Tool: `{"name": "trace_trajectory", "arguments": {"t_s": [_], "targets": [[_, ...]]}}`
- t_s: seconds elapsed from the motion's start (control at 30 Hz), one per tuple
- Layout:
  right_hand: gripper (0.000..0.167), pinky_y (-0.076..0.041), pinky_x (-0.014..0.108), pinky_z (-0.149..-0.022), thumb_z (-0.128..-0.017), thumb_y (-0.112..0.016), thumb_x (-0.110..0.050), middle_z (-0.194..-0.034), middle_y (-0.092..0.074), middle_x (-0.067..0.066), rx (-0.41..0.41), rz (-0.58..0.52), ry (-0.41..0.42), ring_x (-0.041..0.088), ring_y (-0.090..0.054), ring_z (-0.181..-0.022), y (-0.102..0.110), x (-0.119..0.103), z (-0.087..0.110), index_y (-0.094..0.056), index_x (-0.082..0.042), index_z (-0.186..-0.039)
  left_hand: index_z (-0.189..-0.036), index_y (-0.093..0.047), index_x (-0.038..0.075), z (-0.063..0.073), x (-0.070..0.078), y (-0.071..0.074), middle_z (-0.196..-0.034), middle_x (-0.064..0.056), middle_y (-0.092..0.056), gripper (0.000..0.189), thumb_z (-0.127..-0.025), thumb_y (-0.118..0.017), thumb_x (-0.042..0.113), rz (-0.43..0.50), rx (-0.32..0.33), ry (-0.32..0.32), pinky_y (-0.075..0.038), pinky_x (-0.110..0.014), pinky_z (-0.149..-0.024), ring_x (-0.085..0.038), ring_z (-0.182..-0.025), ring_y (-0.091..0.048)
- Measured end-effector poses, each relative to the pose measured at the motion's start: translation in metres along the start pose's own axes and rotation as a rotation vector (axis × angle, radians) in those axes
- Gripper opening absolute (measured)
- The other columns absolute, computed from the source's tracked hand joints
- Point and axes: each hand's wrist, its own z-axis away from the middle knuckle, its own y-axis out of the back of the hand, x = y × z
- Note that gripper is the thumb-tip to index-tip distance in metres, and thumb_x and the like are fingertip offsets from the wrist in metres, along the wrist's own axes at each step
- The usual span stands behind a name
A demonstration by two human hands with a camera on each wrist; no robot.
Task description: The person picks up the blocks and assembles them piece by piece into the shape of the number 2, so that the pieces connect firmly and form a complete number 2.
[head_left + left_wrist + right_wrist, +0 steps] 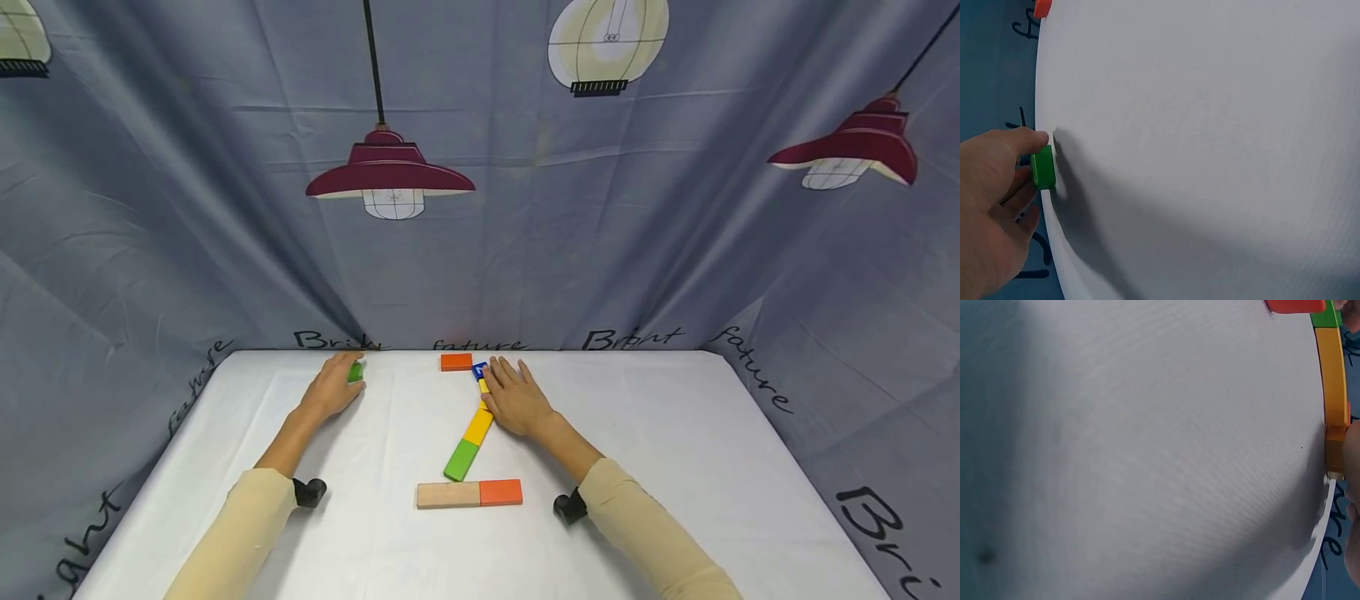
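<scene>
My left hand (333,390) is at the table's far left edge, its thumb and fingers around a small green block (1044,167). Near the back middle, my right hand (517,402) lies with fairly straight fingers along a slanting row of blocks, touching it from the right. In this row a blue block (478,371) is at the far end, followed by a yellow block (483,388) partly covered by the hand. Closer in come another yellow block (478,426) and a green block (461,459), end to end. Only part of the right hand shows in the right wrist view.
An orange block (456,362) sits at the back edge beside the blue one. Across the row's near end, a plain wooden block (448,496) and an orange-red block (501,492) lie end to end. The white tabletop (637,417) meets a grey-blue curtain (495,275) behind.
</scene>
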Motion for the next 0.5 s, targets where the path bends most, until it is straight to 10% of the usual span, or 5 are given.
{"name": "trace_trajectory", "arguments": {"t_s": [0.5], "targets": [[0.058, -0.007, 0.052, -0.120, -0.109, -0.031, -0.040, -0.163, -0.022, 0.013, 0.011, 0.000, -0.006, 0.028, -0.017, -0.150, 0.000, 0.000, 0.000, -0.031, -0.008, -0.157, -0.135, -0.052, -0.010, -0.005, -0.013, 0.001, -0.138, -0.032, -0.046, 0.043, -0.094, -0.061, -0.002, 0.068, 0.034, 0.012, -0.039, -0.058, -0.103, -0.048, -0.126, -0.046]]}}
